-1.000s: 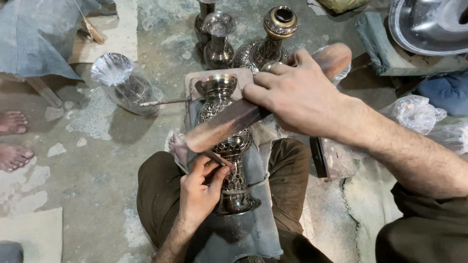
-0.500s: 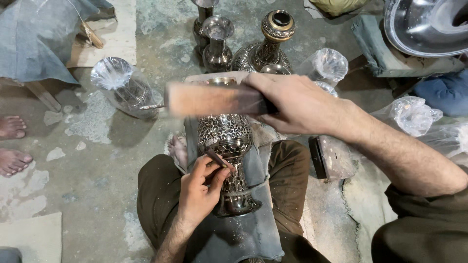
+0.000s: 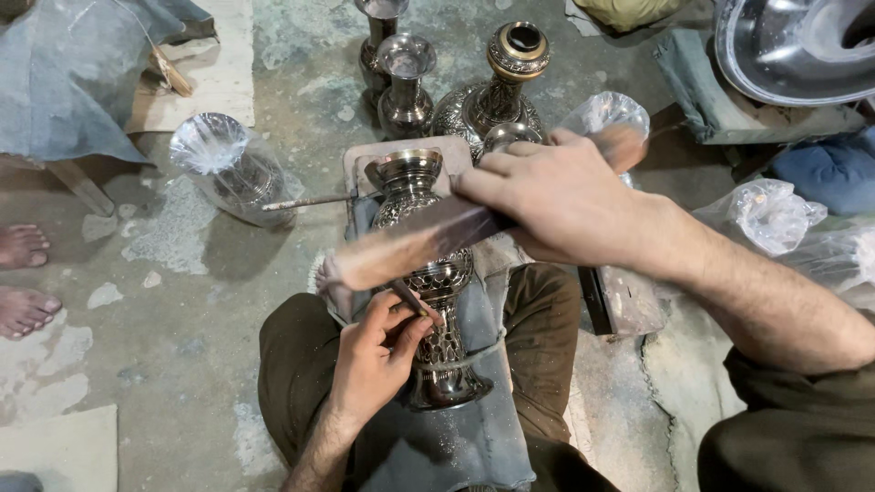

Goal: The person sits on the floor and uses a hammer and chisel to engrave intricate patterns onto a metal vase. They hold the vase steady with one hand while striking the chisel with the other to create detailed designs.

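Dark engraved metal marks the workpiece: the ornate vase [image 3: 436,282] lies along your lap on a grey cloth [image 3: 474,437], mouth pointing away from you. Your left hand [image 3: 374,360] is closed narrowly around a thin chisel [image 3: 412,301], its tip set against the vase body. Your right hand [image 3: 556,196] grips a wooden mallet [image 3: 410,246], blurred with motion above the chisel head. The step in hand appears to be chasing the surface pattern; the next strike calls for a square hit on the chisel and a steady left wrist. Your right forearm crosses in from the right, wrist bent downward. Beyond the vase stand several finished vases [image 3: 497,96], and a plastic-wrapped vase [image 3: 228,169] lies to the left.
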A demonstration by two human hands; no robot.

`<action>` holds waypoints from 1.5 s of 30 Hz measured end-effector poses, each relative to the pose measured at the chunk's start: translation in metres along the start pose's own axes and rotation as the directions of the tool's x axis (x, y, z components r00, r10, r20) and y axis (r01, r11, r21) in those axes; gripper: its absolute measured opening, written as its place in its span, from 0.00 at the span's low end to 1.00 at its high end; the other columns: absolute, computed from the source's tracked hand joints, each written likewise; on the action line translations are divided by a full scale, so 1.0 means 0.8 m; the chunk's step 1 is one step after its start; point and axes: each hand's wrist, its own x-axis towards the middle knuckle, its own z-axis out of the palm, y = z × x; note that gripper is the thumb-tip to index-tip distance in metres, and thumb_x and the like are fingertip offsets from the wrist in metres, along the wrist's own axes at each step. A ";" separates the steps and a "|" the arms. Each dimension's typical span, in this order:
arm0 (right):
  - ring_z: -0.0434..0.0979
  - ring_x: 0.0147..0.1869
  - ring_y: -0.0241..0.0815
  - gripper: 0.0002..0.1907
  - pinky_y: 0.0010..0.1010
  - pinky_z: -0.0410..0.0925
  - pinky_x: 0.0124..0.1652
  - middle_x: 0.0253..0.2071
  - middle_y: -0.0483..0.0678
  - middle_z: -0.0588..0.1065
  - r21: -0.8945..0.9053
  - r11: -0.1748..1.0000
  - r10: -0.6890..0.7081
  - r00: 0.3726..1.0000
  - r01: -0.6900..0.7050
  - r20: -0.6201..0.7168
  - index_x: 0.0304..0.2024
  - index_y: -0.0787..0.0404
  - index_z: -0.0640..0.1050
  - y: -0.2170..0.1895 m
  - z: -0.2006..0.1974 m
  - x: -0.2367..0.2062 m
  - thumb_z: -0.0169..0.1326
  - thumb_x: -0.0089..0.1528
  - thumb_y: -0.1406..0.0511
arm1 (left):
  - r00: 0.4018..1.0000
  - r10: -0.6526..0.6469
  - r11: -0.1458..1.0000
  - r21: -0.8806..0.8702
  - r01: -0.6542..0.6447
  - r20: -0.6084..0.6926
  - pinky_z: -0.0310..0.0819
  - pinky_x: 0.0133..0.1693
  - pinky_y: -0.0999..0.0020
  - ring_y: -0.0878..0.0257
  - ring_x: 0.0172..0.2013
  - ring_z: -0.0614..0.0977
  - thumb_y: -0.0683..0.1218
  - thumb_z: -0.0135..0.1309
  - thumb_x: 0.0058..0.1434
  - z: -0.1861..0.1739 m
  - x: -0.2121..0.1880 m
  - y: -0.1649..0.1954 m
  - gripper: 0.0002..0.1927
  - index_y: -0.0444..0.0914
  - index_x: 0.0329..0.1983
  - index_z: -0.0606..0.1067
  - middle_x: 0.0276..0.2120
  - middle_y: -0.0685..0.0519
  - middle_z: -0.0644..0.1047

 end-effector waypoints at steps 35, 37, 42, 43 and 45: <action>0.81 0.31 0.42 0.13 0.36 0.72 0.24 0.31 0.48 0.78 -0.077 0.996 -0.039 0.986 0.052 0.160 0.46 0.60 0.72 -0.015 -0.018 0.024 0.58 0.60 0.67 | 0.988 0.021 0.989 -0.143 -0.044 -0.155 0.85 0.45 0.70 0.62 0.44 0.88 0.35 0.58 0.66 0.013 -0.013 -0.020 0.11 0.30 0.49 0.72 0.42 0.47 0.84; 0.81 0.32 0.42 0.17 0.35 0.73 0.22 0.32 0.49 0.78 -0.204 0.979 0.019 0.985 0.017 0.174 0.49 0.61 0.72 -0.014 -0.007 0.020 0.58 0.58 0.68 | 0.989 0.009 0.984 -0.175 -0.035 -0.149 0.85 0.45 0.70 0.62 0.44 0.87 0.35 0.57 0.66 0.009 -0.011 -0.016 0.12 0.30 0.51 0.72 0.42 0.47 0.84; 0.81 0.26 0.48 0.17 0.43 0.72 0.25 0.26 0.48 0.77 -0.082 0.969 0.245 0.883 -0.232 0.400 0.47 0.59 0.71 0.017 0.032 -0.012 0.60 0.59 0.65 | 1.000 -0.008 0.983 -0.185 0.011 0.017 0.84 0.44 0.71 0.63 0.42 0.87 0.38 0.55 0.67 -0.006 0.000 0.003 0.14 0.30 0.54 0.73 0.41 0.48 0.85; 0.80 0.27 0.50 0.18 0.44 0.72 0.26 0.25 0.50 0.77 0.002 0.968 0.235 0.914 -0.250 0.331 0.46 0.59 0.72 0.022 0.041 -0.022 0.63 0.56 0.64 | 0.998 -0.027 0.992 -0.121 0.032 0.050 0.84 0.44 0.71 0.64 0.42 0.88 0.38 0.56 0.67 -0.008 0.003 0.007 0.13 0.31 0.53 0.73 0.41 0.48 0.86; 0.80 0.28 0.56 0.21 0.48 0.71 0.28 0.22 0.53 0.77 0.171 0.951 0.226 0.956 -0.258 0.189 0.42 0.59 0.74 0.029 0.060 -0.042 0.67 0.50 0.63 | 0.992 -0.070 0.998 0.008 0.070 0.105 0.82 0.44 0.72 0.65 0.42 0.88 0.39 0.56 0.67 -0.011 0.009 0.016 0.12 0.31 0.52 0.74 0.40 0.49 0.87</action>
